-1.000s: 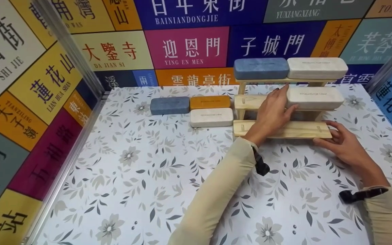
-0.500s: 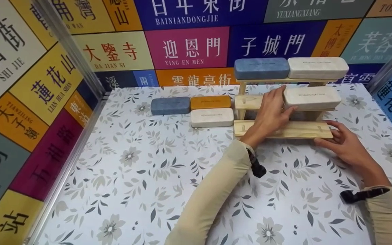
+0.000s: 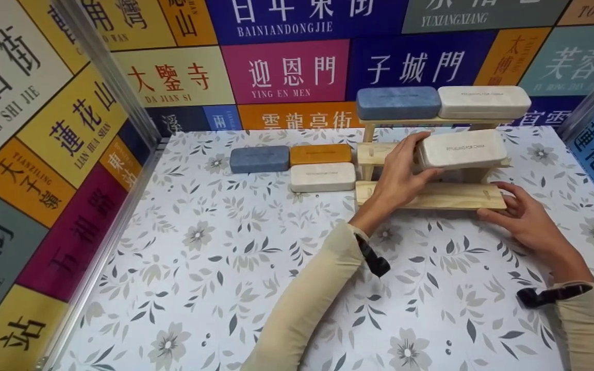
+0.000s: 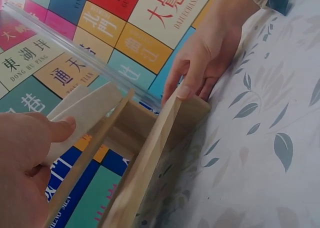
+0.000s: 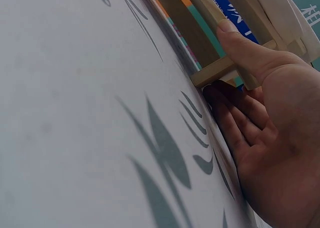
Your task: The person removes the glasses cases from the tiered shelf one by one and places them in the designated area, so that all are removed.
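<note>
My left hand (image 3: 400,172) grips the left end of a white glasses case (image 3: 464,148) by thumb and fingers, over the middle tier of a three-tier wooden rack (image 3: 457,196). The case is tilted, its left end lower, and in the left wrist view its side (image 4: 92,108) rises past the tier's board. My right hand (image 3: 526,219) holds the right end of the lowest board, with the thumb (image 5: 245,48) on the front and the fingers behind. On the top tier a blue glasses case (image 3: 399,103) and another white case (image 3: 484,102) lie end to end.
Left of the rack, a blue case (image 3: 260,158) and an orange case (image 3: 320,153) lie in a row on the floral tabletop (image 3: 199,288). A white case (image 3: 323,177) lies in front of the orange one. Printed panels (image 3: 284,72) stand behind and beside the table.
My left hand has drawn the white case leftward and toward me along the middle tier, and the case has tipped. My right hand has kept its place at the rack's lowest board.
</note>
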Tool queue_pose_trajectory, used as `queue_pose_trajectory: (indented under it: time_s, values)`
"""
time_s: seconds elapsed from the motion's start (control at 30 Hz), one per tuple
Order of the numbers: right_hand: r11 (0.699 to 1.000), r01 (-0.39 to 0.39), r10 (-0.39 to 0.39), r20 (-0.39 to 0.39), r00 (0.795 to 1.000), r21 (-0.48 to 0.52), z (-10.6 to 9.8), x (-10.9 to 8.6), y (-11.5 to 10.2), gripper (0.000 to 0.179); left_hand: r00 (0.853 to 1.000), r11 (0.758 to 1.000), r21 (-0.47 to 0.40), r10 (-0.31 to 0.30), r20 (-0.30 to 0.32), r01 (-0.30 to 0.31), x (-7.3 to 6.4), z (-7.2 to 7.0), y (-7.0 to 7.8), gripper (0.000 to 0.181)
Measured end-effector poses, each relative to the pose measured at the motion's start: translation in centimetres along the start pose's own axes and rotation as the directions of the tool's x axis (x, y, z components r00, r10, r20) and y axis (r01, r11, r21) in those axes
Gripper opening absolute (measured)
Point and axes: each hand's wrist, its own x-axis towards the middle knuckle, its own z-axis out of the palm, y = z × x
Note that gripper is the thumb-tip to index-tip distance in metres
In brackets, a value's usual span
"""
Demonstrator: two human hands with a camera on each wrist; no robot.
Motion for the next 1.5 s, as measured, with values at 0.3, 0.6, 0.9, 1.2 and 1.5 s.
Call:
queue_pose_trajectory:
  time_s: [0.3,0.6,0.9,1.2,1.5]
  values:
    - [1.000,-0.009,0.009,-0.001,1.000,0.000,0.0,0.1,0.0,0.083,0.998,0.997,-0.076,0.022,-0.057,-0.026,-2.2,-1.8,-2.3,0.076]
    - [0.999,-0.034,0.034,-0.003,0.999,-0.022,0.0,0.0,0.0,0.085,0.999,0.935,-0.353,-0.042,-0.028,0.029,-3.3,-3.9,-3.9,0.076]
    - [1.000,0.003,-0.003,-0.005,1.000,0.001,0.1,-0.2,-0.2,0.081,0.998,0.910,-0.413,-0.049,-0.024,0.035,-4.1,-6.4,-4.8,0.076]
    - [1.000,0.010,-0.010,-0.010,1.000,0.001,0.1,-0.1,-0.4,0.081,1.000,0.918,-0.396,-0.011,-0.026,-0.001,-6.2,-9.9,-6.0,0.074]
    - [1.000,0.011,-0.011,-0.009,1.000,-0.001,0.1,-0.1,-0.3,0.082,0.997,0.901,-0.433,-0.062,-0.053,0.033,-8.2,-14.0,-8.0,0.075]
